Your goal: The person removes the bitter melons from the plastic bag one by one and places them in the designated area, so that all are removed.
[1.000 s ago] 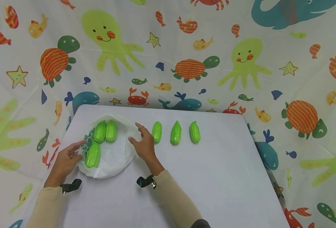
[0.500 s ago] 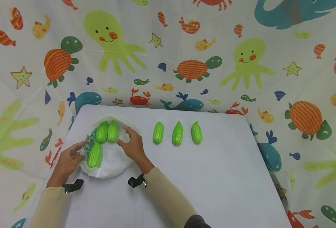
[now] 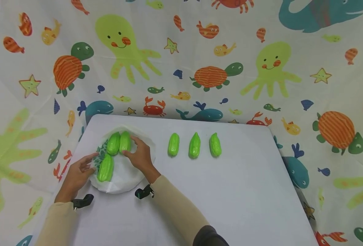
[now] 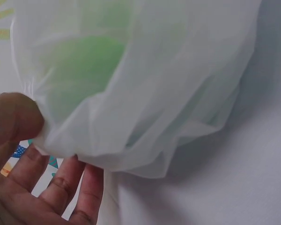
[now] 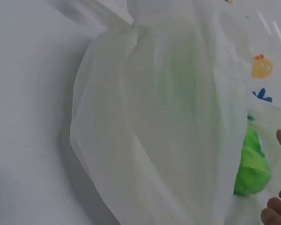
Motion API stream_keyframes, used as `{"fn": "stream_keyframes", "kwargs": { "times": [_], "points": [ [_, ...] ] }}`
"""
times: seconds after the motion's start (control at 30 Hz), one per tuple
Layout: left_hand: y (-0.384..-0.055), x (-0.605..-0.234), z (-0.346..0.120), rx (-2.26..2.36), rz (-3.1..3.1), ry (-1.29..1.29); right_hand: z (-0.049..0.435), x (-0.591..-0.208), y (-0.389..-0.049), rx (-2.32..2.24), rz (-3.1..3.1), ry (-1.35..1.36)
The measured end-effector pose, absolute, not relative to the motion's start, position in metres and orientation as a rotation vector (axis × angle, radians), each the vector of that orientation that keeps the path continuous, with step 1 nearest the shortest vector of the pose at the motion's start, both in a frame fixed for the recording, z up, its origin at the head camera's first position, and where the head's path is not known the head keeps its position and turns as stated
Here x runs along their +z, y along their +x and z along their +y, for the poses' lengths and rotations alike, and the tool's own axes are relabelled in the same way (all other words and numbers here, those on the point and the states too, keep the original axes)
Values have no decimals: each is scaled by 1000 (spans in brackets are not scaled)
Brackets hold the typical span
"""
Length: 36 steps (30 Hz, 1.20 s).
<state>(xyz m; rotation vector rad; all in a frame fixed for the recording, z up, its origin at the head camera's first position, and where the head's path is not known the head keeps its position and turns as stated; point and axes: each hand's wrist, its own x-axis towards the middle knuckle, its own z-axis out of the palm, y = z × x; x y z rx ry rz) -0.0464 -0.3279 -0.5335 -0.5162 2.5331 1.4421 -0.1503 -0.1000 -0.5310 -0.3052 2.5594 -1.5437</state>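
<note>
Green gourd (image 3: 125,140) at the right grip (image 3: 142,156) has its long axis pointing away; whether clamped, I cannot tell.

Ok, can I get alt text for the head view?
A person's left hand pinches the edge of an open white plastic bag holding three ridged, cucumber-like green vegetables; the right hand is at the upper-right one, its grip unclear. Three more lie in a row to the right on a white table, before a sea-creature-print cloth.
</note>
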Motion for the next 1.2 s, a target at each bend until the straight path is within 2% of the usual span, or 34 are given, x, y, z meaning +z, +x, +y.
{"fn": "stream_keyframes", "kwargs": {
  "times": [0.7, 1.2],
  "points": [
    [-43, -538, -324, 1446, 2517, -514, -120, -553, -163, -1348, 2678, -361],
    [-40, -533, -327, 1444, 2532, -513, -127, -548, -160, -1349, 2713, -398]
  ]
}}
